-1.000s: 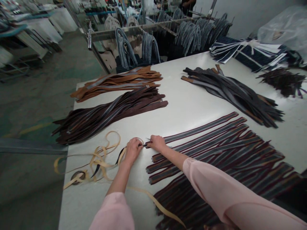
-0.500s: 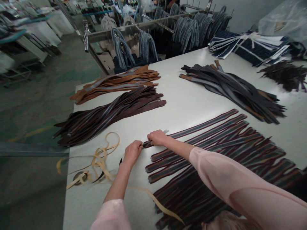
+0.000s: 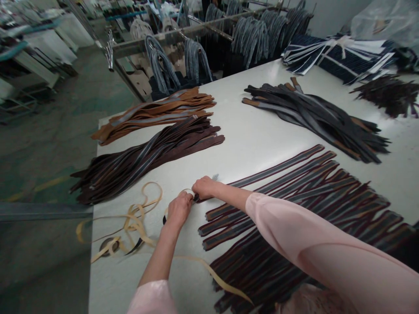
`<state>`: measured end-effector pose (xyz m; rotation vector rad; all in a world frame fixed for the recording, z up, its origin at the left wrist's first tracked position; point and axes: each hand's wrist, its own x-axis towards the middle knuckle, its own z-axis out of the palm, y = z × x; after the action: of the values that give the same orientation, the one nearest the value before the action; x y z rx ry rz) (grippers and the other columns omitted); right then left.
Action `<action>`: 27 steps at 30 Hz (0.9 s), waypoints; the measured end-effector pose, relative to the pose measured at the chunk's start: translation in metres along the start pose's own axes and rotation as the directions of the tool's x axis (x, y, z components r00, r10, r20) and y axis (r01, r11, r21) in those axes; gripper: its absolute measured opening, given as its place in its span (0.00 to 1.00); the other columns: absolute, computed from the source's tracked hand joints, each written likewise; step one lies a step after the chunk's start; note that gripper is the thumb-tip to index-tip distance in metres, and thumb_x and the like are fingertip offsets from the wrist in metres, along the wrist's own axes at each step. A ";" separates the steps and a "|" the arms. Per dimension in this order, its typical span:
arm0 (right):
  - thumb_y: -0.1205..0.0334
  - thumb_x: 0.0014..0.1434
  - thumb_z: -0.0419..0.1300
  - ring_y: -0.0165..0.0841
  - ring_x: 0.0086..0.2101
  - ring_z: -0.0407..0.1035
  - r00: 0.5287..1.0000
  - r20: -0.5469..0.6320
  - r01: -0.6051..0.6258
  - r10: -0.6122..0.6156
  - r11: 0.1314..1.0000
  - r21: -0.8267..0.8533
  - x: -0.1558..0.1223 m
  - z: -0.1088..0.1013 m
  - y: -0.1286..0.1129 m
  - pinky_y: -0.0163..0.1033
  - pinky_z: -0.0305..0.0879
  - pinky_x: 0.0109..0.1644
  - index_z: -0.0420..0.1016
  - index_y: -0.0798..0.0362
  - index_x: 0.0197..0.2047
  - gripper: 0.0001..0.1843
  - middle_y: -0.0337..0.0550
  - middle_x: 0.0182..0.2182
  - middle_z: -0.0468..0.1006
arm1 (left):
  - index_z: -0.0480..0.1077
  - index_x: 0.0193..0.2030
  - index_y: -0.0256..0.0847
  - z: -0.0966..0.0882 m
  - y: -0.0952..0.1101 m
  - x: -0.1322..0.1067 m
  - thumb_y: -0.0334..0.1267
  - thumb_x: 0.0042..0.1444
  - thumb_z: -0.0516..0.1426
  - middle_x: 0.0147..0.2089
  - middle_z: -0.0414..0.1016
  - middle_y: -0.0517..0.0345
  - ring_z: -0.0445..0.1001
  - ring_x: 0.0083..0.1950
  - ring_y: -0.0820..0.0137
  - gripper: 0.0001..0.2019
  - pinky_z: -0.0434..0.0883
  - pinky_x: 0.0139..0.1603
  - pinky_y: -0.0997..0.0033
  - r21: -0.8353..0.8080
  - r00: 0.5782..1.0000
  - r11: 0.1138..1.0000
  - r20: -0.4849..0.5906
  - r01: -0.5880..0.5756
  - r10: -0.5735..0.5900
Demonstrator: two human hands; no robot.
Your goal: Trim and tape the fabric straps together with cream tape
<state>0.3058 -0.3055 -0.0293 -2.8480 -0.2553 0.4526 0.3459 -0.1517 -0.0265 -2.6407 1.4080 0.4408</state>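
Note:
My left hand [image 3: 179,208] is closed in a pinch at the near left end of a striped grey and maroon fabric strip [image 3: 271,168]. A small dark piece shows at its fingertips, too small to name, and a thin pale loop curves just above. My right hand [image 3: 205,187] is closed over the end of that strip, almost touching the left; its fingers hide most of what they grip. A bit of clear grey material pokes out behind the right hand. Many similar striped strips [image 3: 294,209] lie spread under my right arm.
Tangled yellowish tape [image 3: 139,224] and a small roll [image 3: 106,247] lie at left on the white table [image 3: 242,135]. Behind are bundles of brown strips [image 3: 153,152], orange-brown strips [image 3: 163,109] and dark grey strips [image 3: 314,113]. A metal rack [image 3: 127,78] stands beyond the table edge.
My right hand has shifted slightly left, closer to the left hand. A thin pale loop now shows above the left fingertips. The view has moved a little.

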 end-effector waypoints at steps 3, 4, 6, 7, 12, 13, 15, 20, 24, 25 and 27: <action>0.63 0.49 0.55 0.43 0.37 0.71 0.999 0.016 0.030 -0.030 0.999 -0.016 0.009 0.002 0.000 0.44 0.66 0.37 0.74 0.57 0.39 0.15 0.54 0.35 0.77 | 0.66 0.37 0.45 0.000 0.000 0.001 0.40 0.58 0.40 0.38 0.67 0.57 0.68 0.36 0.70 0.15 0.58 0.29 0.72 0.032 0.999 0.999 -0.030 -0.020 0.021; 0.63 0.48 0.55 0.43 0.37 0.71 0.999 0.019 0.035 -0.035 0.999 -0.022 0.010 0.002 0.001 0.44 0.66 0.36 0.74 0.57 0.39 0.15 0.54 0.35 0.77 | 0.66 0.37 0.45 0.000 -0.001 0.001 0.40 0.58 0.39 0.37 0.67 0.57 0.68 0.35 0.70 0.15 0.58 0.29 0.72 0.038 0.999 0.999 -0.030 -0.018 0.019; 0.65 0.47 0.55 0.43 0.37 0.71 0.999 0.026 0.041 -0.040 0.999 -0.029 0.012 0.002 0.002 0.43 0.66 0.36 0.75 0.57 0.39 0.15 0.54 0.35 0.77 | 0.66 0.37 0.45 0.001 -0.001 0.002 0.40 0.58 0.39 0.38 0.67 0.57 0.68 0.35 0.70 0.15 0.58 0.29 0.73 0.043 1.000 0.999 -0.027 -0.009 0.010; 0.65 0.47 0.55 0.43 0.37 0.71 0.999 0.031 0.045 -0.044 0.999 -0.028 0.012 0.002 0.003 0.42 0.66 0.36 0.75 0.57 0.39 0.15 0.55 0.35 0.77 | 0.66 0.37 0.45 0.001 -0.001 0.002 0.40 0.58 0.40 0.38 0.67 0.57 0.68 0.35 0.70 0.15 0.58 0.29 0.73 0.043 1.000 0.999 -0.028 -0.004 0.005; 0.64 0.48 0.54 0.41 0.37 0.71 0.999 0.029 0.043 -0.043 0.999 0.011 0.005 0.002 0.005 0.40 0.65 0.36 0.75 0.56 0.36 0.13 0.54 0.35 0.77 | 0.66 0.37 0.46 0.001 -0.001 0.002 0.40 0.57 0.42 0.39 0.68 0.57 0.69 0.37 0.70 0.13 0.59 0.30 0.74 0.007 1.000 1.000 -0.008 0.020 -0.020; 0.64 0.48 0.53 0.41 0.37 0.71 0.999 0.022 0.035 -0.035 0.999 0.022 0.003 0.002 0.006 0.40 0.65 0.35 0.76 0.56 0.36 0.13 0.53 0.34 0.77 | 0.67 0.37 0.46 0.001 -0.001 0.002 0.40 0.57 0.43 0.39 0.68 0.57 0.69 0.37 0.70 0.12 0.60 0.30 0.74 -0.004 1.000 1.000 -0.001 0.025 -0.025; 0.63 0.47 0.54 0.41 0.36 0.71 1.000 0.016 0.018 -0.019 0.999 0.047 -0.001 0.004 0.008 0.39 0.65 0.34 0.75 0.54 0.36 0.13 0.52 0.34 0.77 | 0.67 0.37 0.45 0.001 -0.002 0.001 0.40 0.57 0.43 0.40 0.69 0.57 0.68 0.38 0.70 0.12 0.60 0.31 0.74 -0.030 0.999 0.998 -0.007 0.052 -0.052; 0.58 0.46 0.55 0.41 0.35 0.71 1.000 -0.002 -0.003 0.003 0.996 0.094 -0.009 0.007 0.014 0.39 0.64 0.32 0.75 0.51 0.38 0.15 0.50 0.34 0.77 | 0.67 0.35 0.45 0.005 -0.004 0.000 0.39 0.56 0.44 0.38 0.70 0.58 0.69 0.38 0.70 0.11 0.61 0.33 0.73 -0.124 0.990 0.984 -0.047 0.124 -0.131; 0.57 0.47 0.54 0.41 0.35 0.71 1.000 0.001 -0.014 0.014 0.996 0.082 -0.011 0.004 0.013 0.39 0.64 0.33 0.75 0.52 0.38 0.16 0.51 0.33 0.77 | 0.66 0.33 0.45 0.007 -0.001 0.000 0.39 0.55 0.46 0.36 0.70 0.58 0.69 0.38 0.70 0.09 0.61 0.35 0.74 -0.147 0.995 0.987 -0.065 0.066 -0.076; 0.56 0.47 0.55 0.41 0.35 0.71 1.000 0.004 -0.011 0.011 0.997 0.079 -0.011 0.002 0.012 0.40 0.64 0.33 0.75 0.53 0.37 0.16 0.51 0.33 0.77 | 0.66 0.33 0.45 0.006 0.000 -0.001 0.39 0.55 0.45 0.36 0.69 0.58 0.69 0.38 0.70 0.09 0.61 0.34 0.73 -0.142 0.995 0.988 -0.066 0.067 -0.077; 0.55 0.46 0.55 0.42 0.36 0.71 1.000 0.014 -0.009 0.008 0.998 0.064 -0.009 -0.002 0.010 0.40 0.64 0.34 0.75 0.53 0.37 0.17 0.52 0.34 0.77 | 0.66 0.33 0.45 0.005 0.001 -0.002 0.39 0.55 0.45 0.37 0.70 0.58 0.69 0.37 0.69 0.10 0.61 0.34 0.73 -0.131 0.995 0.988 -0.059 0.077 -0.086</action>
<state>0.2995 -0.3176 -0.0275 -2.7858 -0.2273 0.4742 0.3433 -0.1492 -0.0302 -2.8277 1.3251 0.4562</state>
